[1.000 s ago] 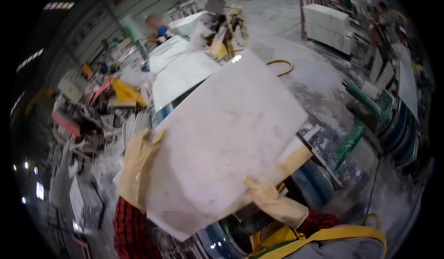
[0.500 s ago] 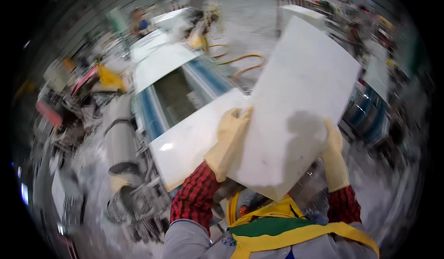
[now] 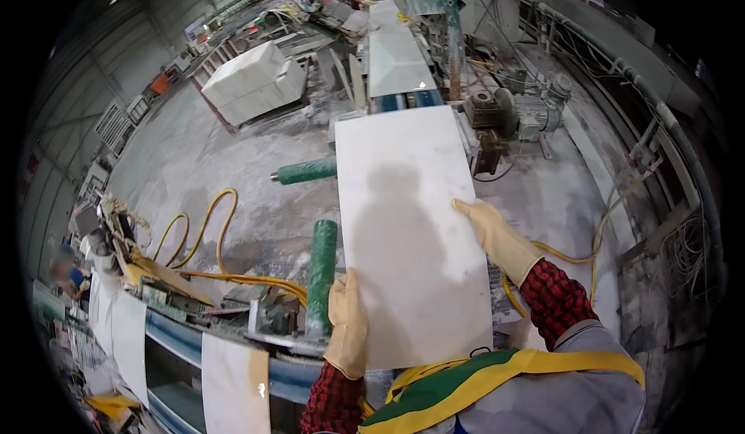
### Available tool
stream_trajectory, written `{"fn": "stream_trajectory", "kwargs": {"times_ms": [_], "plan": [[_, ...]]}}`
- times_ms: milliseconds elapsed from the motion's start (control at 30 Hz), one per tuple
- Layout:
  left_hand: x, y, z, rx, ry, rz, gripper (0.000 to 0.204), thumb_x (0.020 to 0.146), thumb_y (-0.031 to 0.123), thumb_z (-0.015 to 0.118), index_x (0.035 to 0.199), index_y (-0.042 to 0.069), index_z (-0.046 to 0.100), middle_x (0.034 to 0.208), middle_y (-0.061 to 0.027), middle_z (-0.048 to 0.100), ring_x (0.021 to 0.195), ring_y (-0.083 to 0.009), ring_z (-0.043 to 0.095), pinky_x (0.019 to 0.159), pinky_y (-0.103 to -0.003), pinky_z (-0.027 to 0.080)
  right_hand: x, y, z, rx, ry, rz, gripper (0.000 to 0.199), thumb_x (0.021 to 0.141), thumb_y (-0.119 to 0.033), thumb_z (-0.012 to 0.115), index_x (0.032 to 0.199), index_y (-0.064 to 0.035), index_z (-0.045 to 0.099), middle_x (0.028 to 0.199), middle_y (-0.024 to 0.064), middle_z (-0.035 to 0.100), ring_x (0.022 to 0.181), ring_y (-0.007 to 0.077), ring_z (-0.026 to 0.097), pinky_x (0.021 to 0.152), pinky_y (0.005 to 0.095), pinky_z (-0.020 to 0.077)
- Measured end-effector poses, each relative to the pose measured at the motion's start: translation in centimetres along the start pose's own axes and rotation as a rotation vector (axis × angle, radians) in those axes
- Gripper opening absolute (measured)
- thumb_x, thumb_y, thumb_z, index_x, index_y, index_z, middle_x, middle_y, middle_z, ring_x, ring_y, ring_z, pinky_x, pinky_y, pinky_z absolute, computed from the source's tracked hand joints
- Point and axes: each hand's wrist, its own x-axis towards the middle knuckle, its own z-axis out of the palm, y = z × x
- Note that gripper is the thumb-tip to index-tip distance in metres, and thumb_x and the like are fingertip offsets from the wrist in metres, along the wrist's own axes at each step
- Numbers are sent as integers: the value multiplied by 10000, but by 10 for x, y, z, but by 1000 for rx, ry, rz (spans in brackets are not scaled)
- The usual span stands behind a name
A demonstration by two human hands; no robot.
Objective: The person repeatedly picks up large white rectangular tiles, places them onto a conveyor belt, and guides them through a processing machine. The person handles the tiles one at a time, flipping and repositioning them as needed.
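A large white stone slab (image 3: pixel 411 294) lies across both my hands in front of my body, a dark shadow falling on its face. On its left edge, near the close end, my left hand (image 3: pixel 348 327) is closed in a cream rubber glove. My right hand (image 3: pixel 498 238), gloved the same way, grips the right edge farther up, thumb on the top face. The fingers under the slab are hidden. Beyond its far end, more white slabs (image 3: pixel 397 58) rest on a conveyor with blue belts (image 3: pixel 409 101). Green rollers (image 3: pixel 321 267) stand out at the left.
At lower left a second blue-belted conveyor (image 3: pixel 289 377) carries white slabs (image 3: pixel 233 380). Yellow hoses (image 3: pixel 225 236) loop over the floor. Motors (image 3: pixel 535 116) flank the far conveyor's right side. A stack of white blocks (image 3: pixel 256 83) stands back left. A person in blue (image 3: pixel 76 275) is at far left.
I have turned to the right with the slab between my hands. The conveyor that was ahead is now at lower left, and the slab points toward the other conveyor.
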Motion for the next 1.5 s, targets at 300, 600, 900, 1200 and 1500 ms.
{"fn": "stream_trajectory", "kwargs": {"times_ms": [300,600,900,1200,1500], "plan": [[67,4,71,285,-200,-5,609,1056,579,536,1223,32,742,997,-121,777,902,-227,728,846,-386,547,72,-22,-44,-62,-29,67,434,1042,-265,699,1324,64,676,1261,179,727,1083,259,726,931,405,600],[190,-13,110,-64,-264,-67,559,1066,529,535,1211,18,711,899,-101,736,793,-221,687,750,-389,555,170,-49,-22,-338,-10,-1,524,1096,-380,604,1371,65,645,1350,176,681,1203,203,669,1009,339,539],[283,28,141,223,-416,11,598,1096,518,441,1324,27,694,1336,-205,692,1288,-376,618,1094,-441,465,193,-93,-1,-1016,-55,-512,403,1145,-138,476,1529,-47,557,1409,154,640,1266,226,643,1123,339,500],[322,24,171,488,-300,185,551,1090,495,474,1345,63,701,1387,-194,676,1293,-368,623,1091,-446,473,248,-114,-3,-1354,-44,-581,520,1065,56,444,1574,-28,505,1489,159,619,1413,295,577,1226,393,433],[347,29,203,333,-277,178,535,1084,462,502,1356,46,700,1340,-182,683,1240,-353,641,1072,-415,493,252,-53,-73,-872,-115,-183,461,1142,-212,403,1521,2,554,1422,240,663,1360,395,614,1126,447,497]]}}
